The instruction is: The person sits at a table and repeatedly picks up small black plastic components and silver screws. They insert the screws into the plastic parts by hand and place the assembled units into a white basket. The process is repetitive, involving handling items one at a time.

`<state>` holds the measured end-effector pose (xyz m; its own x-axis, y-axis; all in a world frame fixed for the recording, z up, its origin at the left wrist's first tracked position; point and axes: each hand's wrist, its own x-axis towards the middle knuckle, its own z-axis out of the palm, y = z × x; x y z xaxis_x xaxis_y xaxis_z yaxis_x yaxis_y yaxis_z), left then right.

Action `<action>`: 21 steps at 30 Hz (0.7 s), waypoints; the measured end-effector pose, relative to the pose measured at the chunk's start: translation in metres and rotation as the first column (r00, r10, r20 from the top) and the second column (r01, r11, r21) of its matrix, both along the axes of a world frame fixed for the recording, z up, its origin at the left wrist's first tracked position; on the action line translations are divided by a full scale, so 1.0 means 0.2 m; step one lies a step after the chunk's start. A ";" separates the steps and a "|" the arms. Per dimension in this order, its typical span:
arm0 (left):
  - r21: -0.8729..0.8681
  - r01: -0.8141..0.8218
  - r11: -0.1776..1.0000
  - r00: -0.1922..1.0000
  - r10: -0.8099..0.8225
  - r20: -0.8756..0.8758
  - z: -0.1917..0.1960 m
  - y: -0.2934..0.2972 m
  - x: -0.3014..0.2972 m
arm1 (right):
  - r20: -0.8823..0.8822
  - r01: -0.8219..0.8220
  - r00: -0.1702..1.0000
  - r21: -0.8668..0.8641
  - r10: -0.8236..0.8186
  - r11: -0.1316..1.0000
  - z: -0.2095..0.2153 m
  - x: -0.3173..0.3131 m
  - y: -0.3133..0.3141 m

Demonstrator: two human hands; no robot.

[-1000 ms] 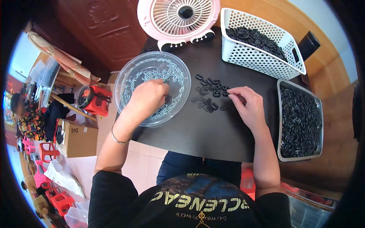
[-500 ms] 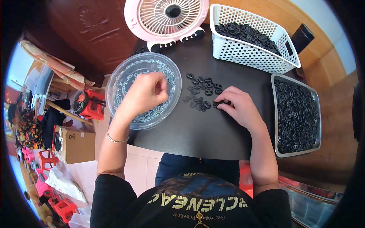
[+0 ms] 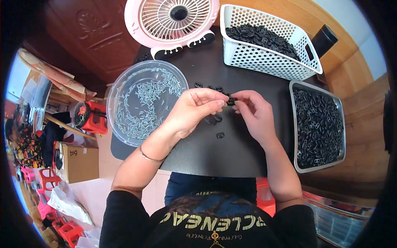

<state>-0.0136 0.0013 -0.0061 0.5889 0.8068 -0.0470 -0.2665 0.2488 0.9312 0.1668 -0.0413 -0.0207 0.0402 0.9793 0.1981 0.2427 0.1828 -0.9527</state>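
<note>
My right hand [image 3: 257, 115] pinches a small black two-hole cord lock [image 3: 232, 101] above the dark table. Against its left side my left hand [image 3: 194, 109] is closed in a pinch; whatever lies between its fingertips is too small to make out. Partly hidden behind my left hand are several more black cord locks [image 3: 198, 84]. A single black piece [image 3: 220, 135] lies apart, nearer to me. Left of my left hand stands a round clear tub [image 3: 111, 108] with many small silvery spring-like pieces [image 3: 149, 91] in it.
A grey tray [image 3: 295, 124] full of black two-hole pieces stands on the right. At the back are a white perforated basket [image 3: 264, 66] of black parts, a pink fan [image 3: 131, 20] and a black cylinder [image 3: 324, 40]. The table's front edge curves before my lap.
My left hand has moved right from above the tub to meet my right hand. My right hand has drawn slightly left, lifting the cord lock. A loose black piece now lies nearer me.
</note>
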 end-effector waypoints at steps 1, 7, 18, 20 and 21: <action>-0.018 -0.016 1.000 1.000 0.016 0.002 -0.01 0.00 0.00 | -0.094 -0.025 0.995 -0.013 0.024 1.000 0.01 -0.01 -0.01; -0.037 -0.060 0.997 0.996 0.063 0.067 -0.02 0.00 0.01 | -0.358 -0.087 0.930 0.009 0.084 0.996 0.06 -0.06 -0.05; -0.014 -0.061 0.998 0.996 0.062 0.060 -0.03 0.01 0.02 | -0.342 -0.057 0.937 0.044 0.069 0.997 0.03 -0.06 -0.05; -0.018 -0.058 0.998 0.996 0.059 0.069 -0.03 0.01 0.02 | -0.348 -0.060 0.935 0.045 0.072 0.997 0.04 -0.07 -0.05; -0.019 -0.056 0.998 0.996 0.057 0.075 -0.04 0.01 0.02 | -0.350 -0.060 0.934 0.046 0.072 0.997 0.04 -0.07 -0.05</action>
